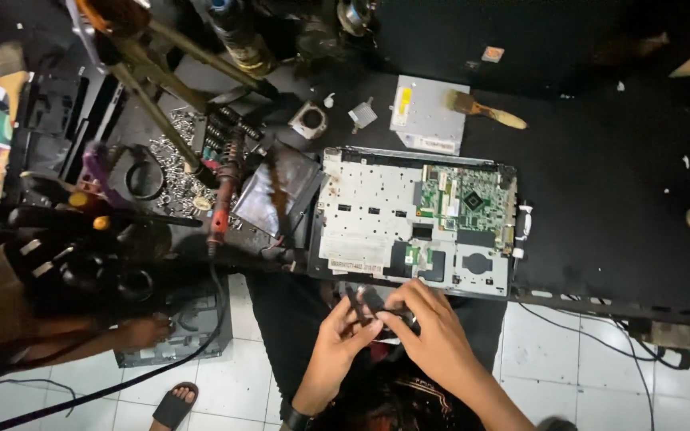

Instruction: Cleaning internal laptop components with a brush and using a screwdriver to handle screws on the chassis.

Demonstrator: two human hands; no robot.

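Note:
My left hand (335,345) and my right hand (433,331) meet just below the near edge of the black workbench, over my lap. Both pinch a small dark part (383,313) between the fingertips; its shape is too small to tell. Directly above them lies an opened laptop chassis (377,215) with a silver metal plate and a green circuit board (466,198) at its right side.
A silver optical drive (425,120) and a brush (485,110) lie behind the chassis. Screws (176,172), a red-handled tool (220,217) and dark parts crowd the bench's left. Another person's hand (144,331) and sandalled foot (173,405) are at lower left over the white tiled floor.

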